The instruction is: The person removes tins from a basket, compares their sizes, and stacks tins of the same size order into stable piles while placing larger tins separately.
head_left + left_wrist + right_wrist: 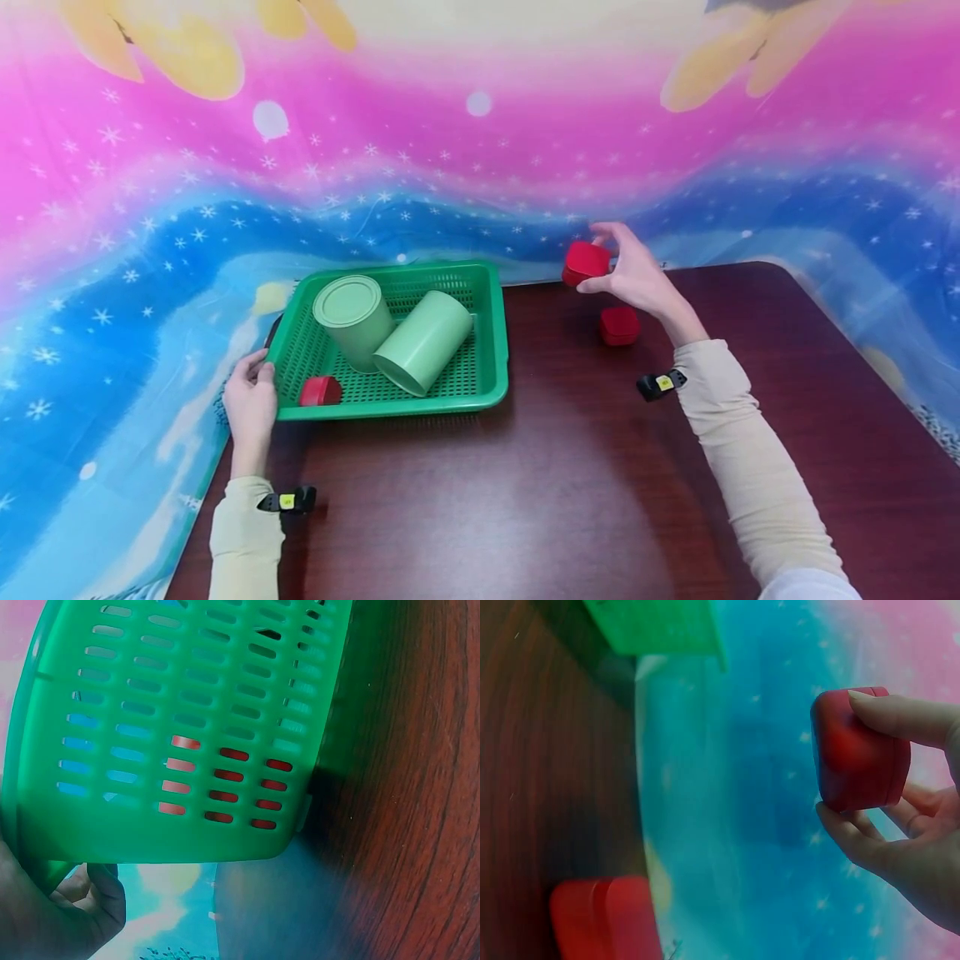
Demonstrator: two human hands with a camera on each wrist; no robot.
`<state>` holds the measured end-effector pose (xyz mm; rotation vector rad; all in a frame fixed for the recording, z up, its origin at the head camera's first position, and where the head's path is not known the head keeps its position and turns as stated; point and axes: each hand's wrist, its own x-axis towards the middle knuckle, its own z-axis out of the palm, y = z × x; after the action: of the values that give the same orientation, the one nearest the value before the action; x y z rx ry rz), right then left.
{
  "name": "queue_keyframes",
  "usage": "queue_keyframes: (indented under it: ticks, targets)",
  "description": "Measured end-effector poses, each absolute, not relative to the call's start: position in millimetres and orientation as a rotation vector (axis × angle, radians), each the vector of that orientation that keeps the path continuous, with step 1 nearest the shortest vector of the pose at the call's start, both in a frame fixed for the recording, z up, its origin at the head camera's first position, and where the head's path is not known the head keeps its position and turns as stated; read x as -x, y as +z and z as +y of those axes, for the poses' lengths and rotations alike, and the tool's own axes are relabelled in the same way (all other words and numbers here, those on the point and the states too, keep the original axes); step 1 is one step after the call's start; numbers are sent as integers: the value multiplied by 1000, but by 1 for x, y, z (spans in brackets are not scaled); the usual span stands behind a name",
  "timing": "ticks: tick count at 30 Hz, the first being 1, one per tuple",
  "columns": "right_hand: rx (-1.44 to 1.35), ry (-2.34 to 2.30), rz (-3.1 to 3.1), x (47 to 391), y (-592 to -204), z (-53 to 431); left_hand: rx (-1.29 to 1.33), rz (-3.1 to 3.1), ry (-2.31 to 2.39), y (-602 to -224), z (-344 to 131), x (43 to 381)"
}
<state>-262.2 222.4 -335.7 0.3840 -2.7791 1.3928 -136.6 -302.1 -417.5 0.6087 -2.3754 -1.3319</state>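
A small red box (586, 262) with rounded corners is pinched between the thumb and fingers of my right hand (641, 279), raised above the table's far edge. In the right wrist view a lid seam runs round this red box (859, 754). Below that hand, a second red box (618, 326) rests on the table. My left hand (251, 400) grips the left rim of a green slotted basket (390, 410), thumb above and fingers curled under it. Inside the basket are an upright pale green can (348, 302), another pale green can (431, 342) on its side, and a red box (320, 391) in the near left corner.
The dark wooden table (480, 500) has a rounded far right corner. A colourful printed cloth (450, 167) hangs right behind the table and along its left side. Small black cameras (287, 500) are strapped at both wrists.
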Motion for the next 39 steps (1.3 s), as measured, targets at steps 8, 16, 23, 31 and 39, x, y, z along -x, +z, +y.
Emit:
queue_keyframes:
  ticks: [8, 16, 23, 31, 39]
  targets:
    - [-359, 1456, -2836, 265, -357, 252, -596, -2371, -1333, -419, -302, 136]
    - [-306, 1661, -2838, 265, -378, 278, -586, -2371, -1320, -420, -302, 137]
    - [-324, 1666, -2891, 263, -402, 296, -597, -2369, -1327, -420, -302, 137]
    - [-365, 1676, -2884, 262, -415, 305, -598, -2369, -1337, -419, -303, 138]
    - [-370, 1730, -2829, 266, -424, 307, -611, -2366, -1341, -419, -303, 139]
